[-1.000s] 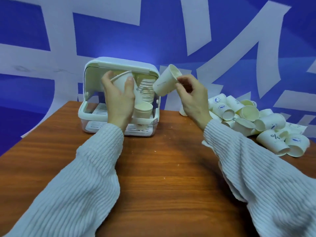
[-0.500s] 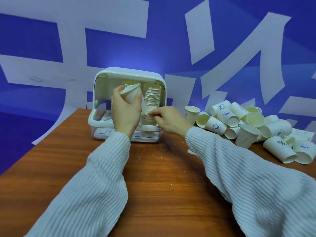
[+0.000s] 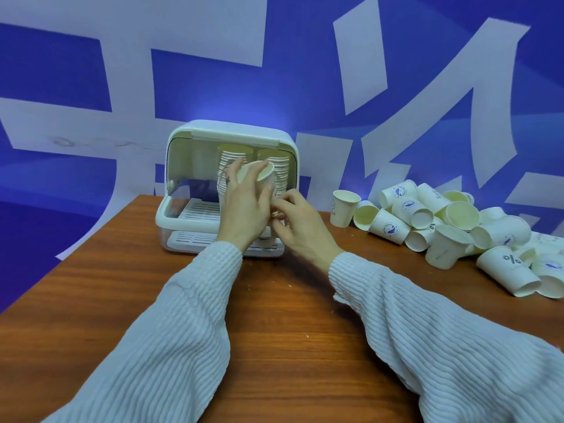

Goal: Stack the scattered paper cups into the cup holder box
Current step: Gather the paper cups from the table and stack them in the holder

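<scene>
The white cup holder box (image 3: 183, 215) stands open at the table's far edge, with two tall stacks of paper cups (image 3: 282, 170) inside. My left hand (image 3: 244, 209) grips a short stack of cups (image 3: 259, 175) in front of the box's opening, rim tilted toward me. My right hand (image 3: 299, 227) is beside it with curled fingers touching the lower end of that stack; whether it holds a cup is hidden. A heap of scattered paper cups (image 3: 451, 221) lies on the table to the right. One cup (image 3: 343, 207) stands upright at the heap's left end.
The wooden table (image 3: 274, 315) stretches toward me with bare surface in front of the box. A blue and white wall rises right behind the box and the heap. The table's left edge runs diagonally left of the box.
My right hand brought a single cup from up high down to the box and now sits against my left hand's stack. The camera view tilted and drew nearer.
</scene>
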A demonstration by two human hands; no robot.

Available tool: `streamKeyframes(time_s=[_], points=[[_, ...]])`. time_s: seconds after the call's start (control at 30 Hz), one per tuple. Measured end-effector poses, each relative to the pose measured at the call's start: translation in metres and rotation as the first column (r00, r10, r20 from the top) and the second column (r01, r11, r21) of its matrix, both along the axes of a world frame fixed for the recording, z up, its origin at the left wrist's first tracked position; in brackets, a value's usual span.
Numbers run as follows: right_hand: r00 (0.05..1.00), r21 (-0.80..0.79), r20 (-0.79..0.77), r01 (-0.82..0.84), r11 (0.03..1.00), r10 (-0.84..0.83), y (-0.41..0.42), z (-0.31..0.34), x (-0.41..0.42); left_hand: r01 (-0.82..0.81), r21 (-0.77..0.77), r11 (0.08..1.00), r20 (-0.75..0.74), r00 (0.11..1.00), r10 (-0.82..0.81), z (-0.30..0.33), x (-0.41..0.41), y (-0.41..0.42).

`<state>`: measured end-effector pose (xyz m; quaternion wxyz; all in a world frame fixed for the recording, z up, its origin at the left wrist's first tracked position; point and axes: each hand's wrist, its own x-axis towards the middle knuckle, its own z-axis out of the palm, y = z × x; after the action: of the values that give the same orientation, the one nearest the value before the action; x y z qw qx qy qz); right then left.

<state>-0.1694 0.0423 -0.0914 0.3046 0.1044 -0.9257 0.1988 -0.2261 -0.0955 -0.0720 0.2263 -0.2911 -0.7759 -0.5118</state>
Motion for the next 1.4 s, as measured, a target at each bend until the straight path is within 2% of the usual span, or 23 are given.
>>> streamKeyframes(time_s=[0.1,0.17,0.23,0.3,0.37,0.47,0.57,0.63,0.7,0.77,0.83,0.87,0.93,1.0,1.07,1.1,1.17,1.2,1.27,1.33,1.4], points=[[0.997,-0.061,-0.069,0.016,0.998,-0.020,0.000,-0.005,0.004,-0.090,-0.251,0.964,-0.044,0.996,0.081,-0.007,-0.003,0.000],[0.984,-0.153,-0.154,0.065,0.986,-0.089,0.004,-0.009,0.008,-0.192,-0.447,0.874,-0.126,0.980,0.151,-0.014,-0.003,-0.002],[0.955,-0.262,-0.197,0.168,0.950,-0.223,0.019,-0.011,0.007,-0.225,-0.576,0.786,-0.183,0.973,0.143,-0.019,-0.003,0.000],[0.909,-0.278,-0.141,0.345,0.897,-0.393,0.042,-0.009,-0.003,-0.204,-0.634,0.746,-0.181,0.977,0.114,-0.022,-0.004,0.003],[0.845,-0.155,-0.008,0.528,0.835,-0.535,0.070,-0.006,-0.014,-0.184,-0.653,0.734,-0.153,0.982,0.110,-0.025,-0.005,0.006],[0.756,0.120,0.143,0.627,0.770,-0.639,0.112,-0.009,-0.026,-0.216,-0.622,0.753,-0.184,0.975,0.127,-0.029,-0.004,0.006],[0.698,0.283,0.137,0.652,0.703,-0.703,0.140,-0.015,-0.026,-0.227,-0.589,0.775,-0.191,0.972,0.139,-0.028,-0.002,0.006],[0.694,0.342,0.050,0.663,0.665,-0.718,0.144,-0.010,-0.016,-0.233,-0.558,0.796,-0.197,0.969,0.146,-0.026,-0.001,0.007],[0.720,0.275,-0.047,0.675,0.684,-0.692,0.139,-0.003,-0.004,-0.245,-0.486,0.839,-0.221,0.963,0.154,-0.025,0.000,0.007],[0.780,-0.034,-0.055,0.623,0.782,-0.624,0.128,0.002,0.007,-0.197,-0.360,0.912,-0.239,0.964,0.114,-0.023,0.004,0.010],[0.889,-0.398,-0.014,0.415,0.818,-0.458,0.112,0.009,0.019,-0.085,-0.245,0.966,-0.313,0.950,0.004,-0.020,0.015,0.017],[0.942,-0.520,-0.006,0.284,0.805,-0.336,0.101,0.014,0.030,-0.039,-0.216,0.976,-0.373,0.927,-0.046,-0.020,0.022,0.023],[0.998,-0.622,-0.018,0.030,0.783,-0.052,0.078,0.023,0.053,0.021,-0.232,0.972,-0.434,0.892,-0.123,-0.021,0.034,0.033],[0.988,-0.642,-0.022,-0.134,0.755,0.156,0.062,0.029,0.076,0.087,-0.304,0.949,-0.355,0.914,-0.198,-0.022,0.046,0.041],[0.985,-0.649,-0.022,-0.146,0.746,0.174,0.061,0.032,0.088,0.136,-0.326,0.936,-0.264,0.937,-0.228,-0.022,0.054,0.045],[0.995,-0.648,-0.035,-0.093,0.756,0.092,0.068,0.033,0.088,0.135,-0.313,0.940,-0.242,0.946,-0.217,-0.021,0.056,0.046],[0.967,-0.570,-0.016,0.199,0.797,-0.253,0.099,0.032,0.082,0.128,-0.284,0.950,-0.201,0.961,-0.189,-0.021,0.062,0.046],[0.896,-0.460,0.018,0.402,0.792,-0.445,0.119,0.030,0.079,0.139,-0.286,0.948,-0.185,0.963,-0.197,-0.022,0.065,0.046],[0.702,-0.152,0.085,0.710,0.688,-0.707,0.160,0.025,0.078,0.177,-0.306,0.935,-0.163,0.958,-0.235,-0.026,0.072,0.046],[0.556,0.092,0.095,0.821,0.563,-0.826,0.193,0.020,0.078,0.219,-0.281,0.934,-0.123,0.957,-0.261,-0.029,0.076,0.045],[0.471,0.229,0.096,0.847,0.479,-0.877,0.214,0.018,0.075,0.247,-0.201,0.948,-0.093,0.959,-0.269,-0.027,0.078,0.042]])
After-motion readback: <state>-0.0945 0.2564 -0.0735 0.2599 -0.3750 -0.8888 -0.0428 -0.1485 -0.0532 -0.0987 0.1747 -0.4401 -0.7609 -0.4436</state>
